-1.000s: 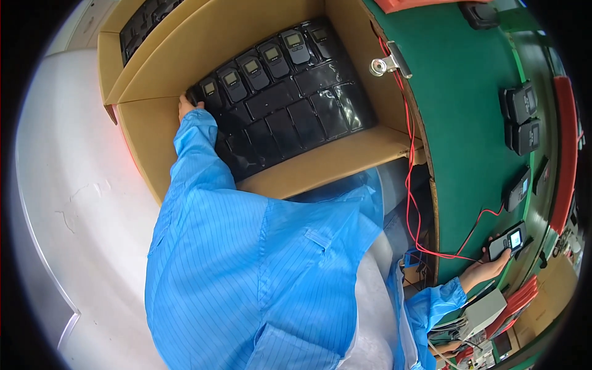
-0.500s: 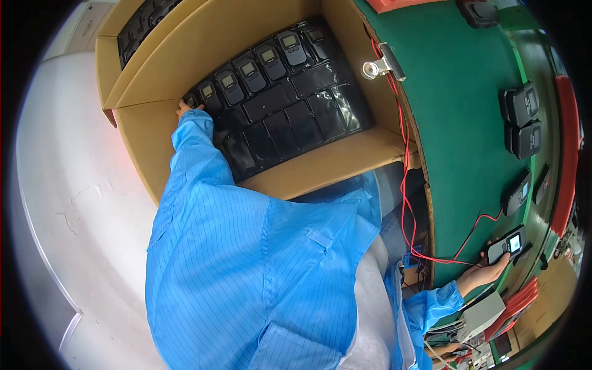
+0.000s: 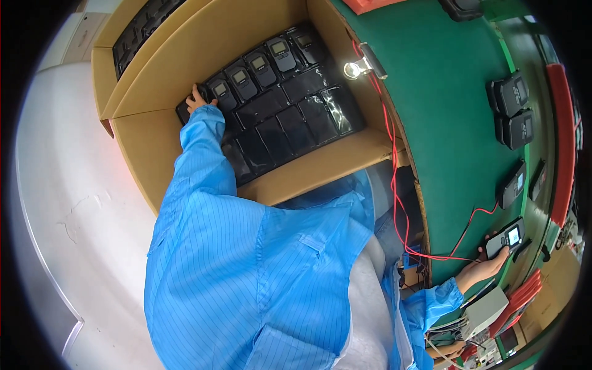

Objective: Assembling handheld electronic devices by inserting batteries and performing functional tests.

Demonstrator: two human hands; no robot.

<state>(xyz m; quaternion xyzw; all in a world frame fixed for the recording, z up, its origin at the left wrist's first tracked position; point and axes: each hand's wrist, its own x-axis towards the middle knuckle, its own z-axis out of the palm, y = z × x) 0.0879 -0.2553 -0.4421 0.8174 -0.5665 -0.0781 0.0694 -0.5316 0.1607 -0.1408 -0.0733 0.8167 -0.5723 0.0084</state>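
A black plastic tray [image 3: 269,132] with moulded pockets lies inside a cardboard box [image 3: 290,187]. Along its far row sit several dark handheld devices [image 3: 260,69] with small grey screens. At the row's left end, my left hand [image 3: 198,100] bends its fingers around a dark handheld device, mostly hidden beneath it. Over the green bench at the right, my right hand [image 3: 485,266] grips another handheld device [image 3: 504,241], whose screen is lit. My thumb rests on its front, near the screen.
On the green bench [image 3: 441,111] stand stacked dark devices [image 3: 512,95] and another device [image 3: 512,184]. Red wires [image 3: 394,166] hang along the bench edge near a metal clip [image 3: 364,65]. A second box [image 3: 105,80] adjoins at upper left. Another person's hand [image 3: 453,349] shows at lower right.
My left hand has shifted rightward along the row, from the end pocket to the neighbouring device. My right hand still holds its device. The whole view has moved slightly.
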